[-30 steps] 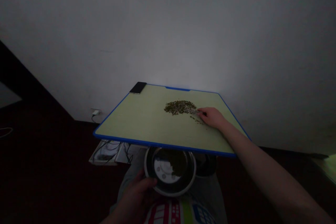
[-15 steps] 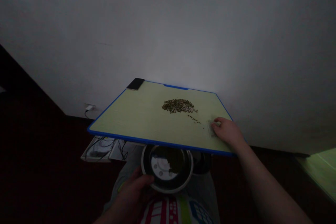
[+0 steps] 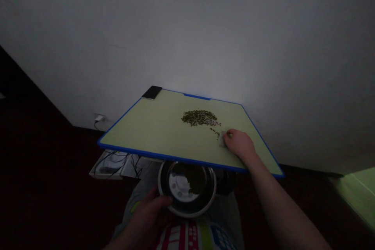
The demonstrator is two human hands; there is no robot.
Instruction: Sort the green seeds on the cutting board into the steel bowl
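My left hand (image 3: 150, 209) grips the near-left rim of a round metal bowl (image 3: 187, 213), which sits over my lap beneath the table's front edge. Small dark greenish bits (image 3: 195, 179) lie in the right part of the bowl. On the pale table (image 3: 152, 133) with its blue border, my right hand (image 3: 238, 142) is closed on a small, flat, clear card-like piece (image 3: 222, 139). That piece stands at the tail of a thin trail of loose bits. Farther in, near the middle of the table, a pile of small brown-green bits (image 3: 200, 118) is spread out.
A black tablet-like slab (image 3: 151, 92) lies at the table's back left corner. Behind the table rises a pale wall (image 3: 187, 39) with a white plug (image 3: 100, 118) low on the left. Under the table are white trays with black cables (image 3: 113, 163). A second dark round container (image 3: 227, 181) stands right of the bowl.
My right hand has moved left across the table with the clear piece, up to the trail of loose bits. My left hand and the bowl have stayed nearly still.
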